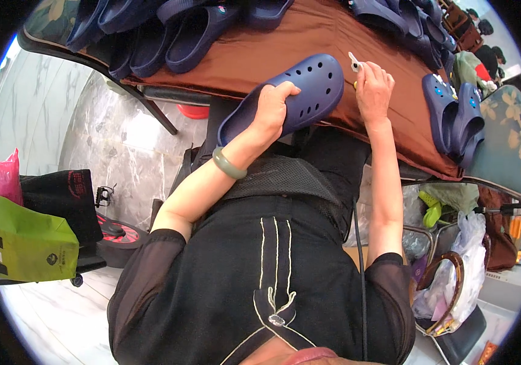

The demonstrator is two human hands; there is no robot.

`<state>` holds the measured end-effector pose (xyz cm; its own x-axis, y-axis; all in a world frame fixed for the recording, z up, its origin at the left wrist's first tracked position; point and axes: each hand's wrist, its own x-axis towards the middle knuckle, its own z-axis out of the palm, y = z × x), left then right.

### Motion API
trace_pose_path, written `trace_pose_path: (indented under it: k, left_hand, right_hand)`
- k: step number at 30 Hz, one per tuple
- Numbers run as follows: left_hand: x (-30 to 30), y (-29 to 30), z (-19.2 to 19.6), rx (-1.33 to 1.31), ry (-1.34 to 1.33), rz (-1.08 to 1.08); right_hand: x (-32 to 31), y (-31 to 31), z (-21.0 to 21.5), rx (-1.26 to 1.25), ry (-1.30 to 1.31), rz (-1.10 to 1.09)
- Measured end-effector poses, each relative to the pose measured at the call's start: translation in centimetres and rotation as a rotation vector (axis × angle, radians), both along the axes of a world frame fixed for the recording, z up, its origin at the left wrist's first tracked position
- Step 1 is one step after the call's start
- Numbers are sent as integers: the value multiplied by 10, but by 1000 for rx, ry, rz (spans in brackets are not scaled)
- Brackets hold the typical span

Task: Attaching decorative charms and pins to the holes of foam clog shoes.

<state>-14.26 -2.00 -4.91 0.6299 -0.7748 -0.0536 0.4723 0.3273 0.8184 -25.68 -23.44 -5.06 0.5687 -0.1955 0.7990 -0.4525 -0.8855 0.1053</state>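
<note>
My left hand (271, 112) is closed round the side of a navy foam clog (309, 82), thumb lying over its upper. The clog is tilted above the table's near edge, and its holed toe points up and right. Just right of the toe, my right hand (374, 91) pinches a small white piece with a dark spot (355, 63). A bit of yellow shows beside the fingers; its exact kind is too small to tell. A pair of navy clogs (441, 108) with small decorations in the holes stands at the table's right end.
Several navy clogs (193, 42) line the far left of the brown-clothed table (388, 42), and more (388, 18) are piled at the far right. A green bag (29, 240) stands at left. At right, a plastic-lined basket (455, 271) sits on a chair.
</note>
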Motion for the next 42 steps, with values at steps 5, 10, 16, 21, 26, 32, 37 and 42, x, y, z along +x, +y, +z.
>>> trace_pose_path:
  k: [5,10,16,21,26,32,37,42]
  left_hand:
    - [6,-4,-3,-16,-61,2]
    - [7,-6,-3,5,-102,4]
    - [10,-9,-12,-58,-119,3]
    - [21,-14,-32,-74,-279,27]
    - [20,-7,-19,-61,-346,-7]
    - [25,-11,-17,-60,-274,-92]
    - [23,-9,-12,-26,-179,-80]
    - [21,-11,-15,-24,-197,-57]
  right_hand:
    - [7,42,10,40,-33,259]
    - [0,55,7,63,2,312]
    - [-5,68,33,-87,205,197]
    - [5,70,56,-129,582,161]
    - [2,63,59,-95,580,230]
    - [5,22,66,301,521,420]
    - [15,18,58,304,300,497]
    - [11,34,29,304,66,331]
